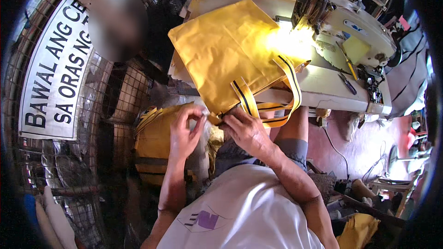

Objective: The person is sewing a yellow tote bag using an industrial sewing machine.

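A yellow tote bag (226, 46) lies across the sewing table, its lower corner hanging over the near edge towards me. Its yellow straps with dark stripes (295, 83) loop out to the right. My right hand (249, 133) grips the bag's near corner at the opening, fingers curled over the edge. Just left of that corner, my left hand (186, 131) is raised with thumb and fingertips pinched together. A small pale bit shows at those fingertips, too small to name. The sewing machine (360, 32) stands at the right, its bright lamp washing out part of the bag.
A yellow-handled tool (352, 70) and a small dark tool (347, 84) lie on the white tabletop (323, 76). More yellow bags (159, 140) are piled at my left, beside a wire mesh wall with a white sign (55, 74). Yellow cloth (360, 231) lies at the lower right.
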A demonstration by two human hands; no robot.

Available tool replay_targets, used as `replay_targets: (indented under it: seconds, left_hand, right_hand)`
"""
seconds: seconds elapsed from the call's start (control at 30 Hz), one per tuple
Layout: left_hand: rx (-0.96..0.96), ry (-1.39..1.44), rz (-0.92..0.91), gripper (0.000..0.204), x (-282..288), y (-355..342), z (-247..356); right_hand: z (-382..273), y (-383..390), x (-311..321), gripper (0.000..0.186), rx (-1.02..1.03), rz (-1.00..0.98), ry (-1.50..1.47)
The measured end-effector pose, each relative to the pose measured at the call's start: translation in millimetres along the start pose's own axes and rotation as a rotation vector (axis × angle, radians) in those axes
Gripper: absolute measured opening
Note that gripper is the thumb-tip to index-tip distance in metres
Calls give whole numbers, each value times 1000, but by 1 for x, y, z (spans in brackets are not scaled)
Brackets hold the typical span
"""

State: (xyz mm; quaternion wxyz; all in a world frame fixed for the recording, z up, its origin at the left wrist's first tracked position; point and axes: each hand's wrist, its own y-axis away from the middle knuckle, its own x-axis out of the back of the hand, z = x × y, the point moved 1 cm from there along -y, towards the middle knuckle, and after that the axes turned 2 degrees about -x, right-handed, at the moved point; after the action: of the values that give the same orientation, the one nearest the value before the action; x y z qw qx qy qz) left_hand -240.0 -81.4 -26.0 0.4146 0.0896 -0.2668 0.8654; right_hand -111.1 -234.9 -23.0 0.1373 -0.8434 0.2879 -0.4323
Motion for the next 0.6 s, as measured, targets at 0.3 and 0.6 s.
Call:
replay_targets:
  seconds: [0.3, 0.6]
  left_hand:
    - [-115, -348, -62, 58, -31, -11, -2]
    - [-159, -214, 60, 26, -39, -11, 11]
  right_hand:
    - [11, 11, 4, 22, -110, 33, -37]
    - [20, 19, 6, 14, -130, 120, -200]
